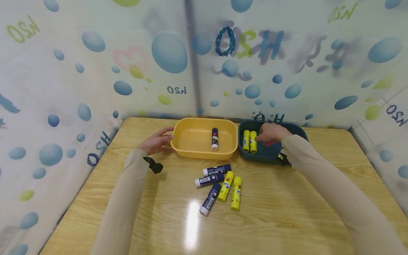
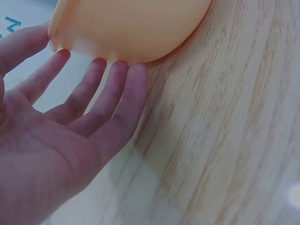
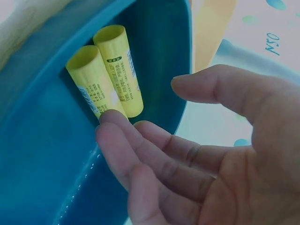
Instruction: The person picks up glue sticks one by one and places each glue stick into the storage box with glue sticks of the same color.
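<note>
My left hand (image 1: 157,141) lies open on the table, straight fingers (image 2: 114,98) touching the outer wall of a yellow tray (image 1: 178,144) (image 2: 131,28). One dark blue glue stick (image 1: 215,139) lies in that tray. My right hand (image 1: 271,134) (image 3: 187,159) hovers open over a dark blue tray (image 1: 271,157) (image 3: 42,154), holding nothing. Two yellow glue sticks (image 1: 249,141) (image 3: 108,77) lie side by side in it, just beyond my fingertips. On the table in front, three dark blue sticks (image 1: 213,180) and two yellow sticks (image 1: 232,188) lie loose.
The wooden table (image 1: 287,212) (image 2: 225,140) is closed in by a bubble-patterned curtain (image 1: 95,71) at the back and sides. A small black strap end (image 1: 154,165) hangs at my left wrist.
</note>
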Tool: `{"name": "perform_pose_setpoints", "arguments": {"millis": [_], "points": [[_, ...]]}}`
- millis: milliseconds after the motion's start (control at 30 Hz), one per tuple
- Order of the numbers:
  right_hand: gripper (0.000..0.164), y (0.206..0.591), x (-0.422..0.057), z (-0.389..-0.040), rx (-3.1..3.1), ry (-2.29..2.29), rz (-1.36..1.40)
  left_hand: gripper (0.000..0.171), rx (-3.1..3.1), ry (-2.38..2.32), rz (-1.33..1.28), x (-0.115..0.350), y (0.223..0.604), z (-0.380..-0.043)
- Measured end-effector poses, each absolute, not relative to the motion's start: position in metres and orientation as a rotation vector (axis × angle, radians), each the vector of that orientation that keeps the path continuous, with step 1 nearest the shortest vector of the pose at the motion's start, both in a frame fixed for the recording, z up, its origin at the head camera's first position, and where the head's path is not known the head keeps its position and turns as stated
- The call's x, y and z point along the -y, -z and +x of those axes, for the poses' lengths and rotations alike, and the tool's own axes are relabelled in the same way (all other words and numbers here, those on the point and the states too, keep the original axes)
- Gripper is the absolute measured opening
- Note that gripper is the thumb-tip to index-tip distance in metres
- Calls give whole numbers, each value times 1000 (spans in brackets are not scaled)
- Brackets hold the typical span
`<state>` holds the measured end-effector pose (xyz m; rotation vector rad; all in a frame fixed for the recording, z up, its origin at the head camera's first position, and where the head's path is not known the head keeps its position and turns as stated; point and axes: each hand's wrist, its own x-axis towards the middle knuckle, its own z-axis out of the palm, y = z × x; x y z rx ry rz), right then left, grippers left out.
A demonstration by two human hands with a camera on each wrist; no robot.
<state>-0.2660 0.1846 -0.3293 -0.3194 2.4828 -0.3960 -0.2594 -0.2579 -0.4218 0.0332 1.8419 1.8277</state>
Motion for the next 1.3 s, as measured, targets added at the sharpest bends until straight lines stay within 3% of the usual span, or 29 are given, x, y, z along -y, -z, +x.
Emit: {"name": "perform_pose_setpoints", "arguments": {"millis": [1300], "points": [[23, 328, -179, -207, -2557, 405, -438, 58, -1814, -1836, 31, 258, 423, -259]]}}
